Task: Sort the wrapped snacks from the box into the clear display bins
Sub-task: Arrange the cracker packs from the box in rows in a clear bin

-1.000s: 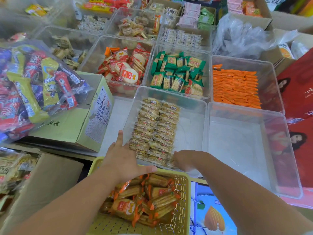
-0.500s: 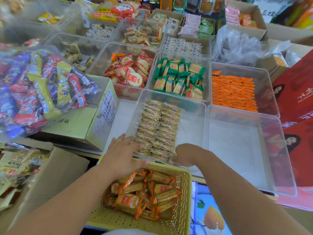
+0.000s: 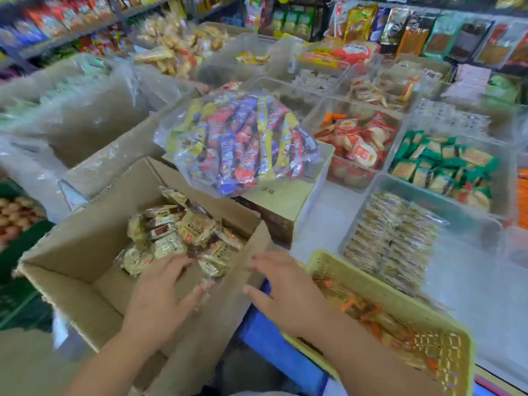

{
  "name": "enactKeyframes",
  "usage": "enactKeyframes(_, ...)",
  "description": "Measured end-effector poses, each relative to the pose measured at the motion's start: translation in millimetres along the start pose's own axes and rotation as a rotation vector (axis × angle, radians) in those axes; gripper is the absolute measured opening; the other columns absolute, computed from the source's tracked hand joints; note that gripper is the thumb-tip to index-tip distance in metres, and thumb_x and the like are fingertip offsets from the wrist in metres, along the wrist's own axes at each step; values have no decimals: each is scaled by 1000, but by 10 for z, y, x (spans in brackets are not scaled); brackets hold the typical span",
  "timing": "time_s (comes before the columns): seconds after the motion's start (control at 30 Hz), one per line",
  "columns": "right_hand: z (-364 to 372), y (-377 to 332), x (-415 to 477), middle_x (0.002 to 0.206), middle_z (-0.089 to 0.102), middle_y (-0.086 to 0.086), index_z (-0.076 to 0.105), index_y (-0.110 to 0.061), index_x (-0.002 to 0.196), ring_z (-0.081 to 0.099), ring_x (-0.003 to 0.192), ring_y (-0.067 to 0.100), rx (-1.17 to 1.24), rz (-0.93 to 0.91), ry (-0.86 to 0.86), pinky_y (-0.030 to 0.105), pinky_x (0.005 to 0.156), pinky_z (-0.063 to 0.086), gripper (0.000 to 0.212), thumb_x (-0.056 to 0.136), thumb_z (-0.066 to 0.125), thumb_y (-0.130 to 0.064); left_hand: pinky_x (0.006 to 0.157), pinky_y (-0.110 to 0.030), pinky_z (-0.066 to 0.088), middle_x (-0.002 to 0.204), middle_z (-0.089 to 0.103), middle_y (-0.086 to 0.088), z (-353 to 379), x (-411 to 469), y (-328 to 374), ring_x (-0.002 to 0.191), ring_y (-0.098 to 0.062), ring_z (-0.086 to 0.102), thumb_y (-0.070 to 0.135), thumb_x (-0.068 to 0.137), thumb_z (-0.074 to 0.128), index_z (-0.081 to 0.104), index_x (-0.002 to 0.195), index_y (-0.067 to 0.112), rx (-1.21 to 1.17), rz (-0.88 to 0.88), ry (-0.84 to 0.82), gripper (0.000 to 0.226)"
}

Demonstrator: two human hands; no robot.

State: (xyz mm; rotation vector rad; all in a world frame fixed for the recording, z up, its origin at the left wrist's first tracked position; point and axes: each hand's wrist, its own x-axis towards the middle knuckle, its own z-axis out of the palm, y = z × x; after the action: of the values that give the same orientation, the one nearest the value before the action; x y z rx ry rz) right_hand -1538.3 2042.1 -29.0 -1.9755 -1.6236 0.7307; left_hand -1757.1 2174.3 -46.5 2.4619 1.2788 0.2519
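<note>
A white counter [image 3: 323, 221] is seen beyond and to the right of the right hand [image 3: 285, 292]. Straight ahead of that hand, a closed cardboard carton [image 3: 285, 195] is set on it. Further right, a clear bin [image 3: 468, 270] is stood on the surface. Behind it, a cracker bin [image 3: 351, 177] and a green-packet bin [image 3: 507, 172] are ranged side by side, with more bins beyond them.
</note>
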Motion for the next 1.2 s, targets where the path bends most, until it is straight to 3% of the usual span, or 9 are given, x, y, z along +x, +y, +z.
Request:
enactKeyframes(0.13,525,-499,391,147,50,-6,62,-27,134,29,144,15,-107,-67,4,21,117,6,45,96,56,-52,112,-48,41,142,58,-3,-145,10,-852,134,-26,49,51,85,76,57,137,25,-113,-251,-99,61)
enactKeyframes(0.3,1032,-852,719,148,44,-21,60,-41,130,19,150,13,-263,162,5,43,124,-1,46,94,43,-65,95,-35,42,141,53,0,-274,425,-1591,130,-21,49,58,82,74,47,145,29,-305,-359,-164,74)
enactKeyframes(0.43,1223,-948,824,142,53,-21,62,-41,128,32,143,15,-515,323,-21,48,121,10,61,88,29,-73,95,-35,44,145,51,-10,-279,985,-1836,122,-23,53,50,77,82,43,150,23,-459,-416,-92,87)
enactKeyframes(0.53,1264,-959,840,122,65,-16,71,-35,110,48,128,18,-583,363,4,45,118,19,58,84,35,-74,113,-44,39,157,32,-17,-164,1365,-1878,140,-37,40,56,76,79,37,151,38,-325,-385,-202,87)
enactKeyframes(0.63,1285,-947,845,105,69,-13,73,-33,98,56,116,19,-617,385,37,44,114,28,55,82,38,-72,113,-46,40,156,31,-20,-5,1650,-1904,137,-43,42,61,76,78,37,151,41,-289,-413,-285,88)
enactKeyframes(0.8,1308,-942,873,92,68,-12,72,-32,89,58,103,19,-648,402,29,45,110,31,55,81,34,-71,91,-41,53,128,62,-17,183,1753,-2067,109,-37,61,30,89,68,45,148,30,-293,-381,-348,63)
enactKeyframes(0.97,1332,-925,850,82,66,-14,71,-33,84,58,91,17,-645,407,60,45,108,33,49,82,35,-66,70,-37,56,110,69,-11,1,1786,-2109,84,-30,65,4,84,52,54,138,32,-262,-290,-333,61)
enactKeyframes(1.13,1354,-911,853,78,64,-14,71,-33,82,57,87,16,-634,404,92,44,109,33,44,82,38,-61,58,-32,48,127,54,13,-501,1613,-2244,78,-24,68,4,86,63,24,155,48,-341,-246,-327,91)
enactKeyframes(1.2,1360,-905,844,77,64,-13,72,-33,81,58,87,16,-635,402,99,44,109,35,42,82,40,-60,56,-31,47,125,55,13,-596,1519,-2281,77,-23,68,8,83,70,42,147,37,-417,-289,-349,75)
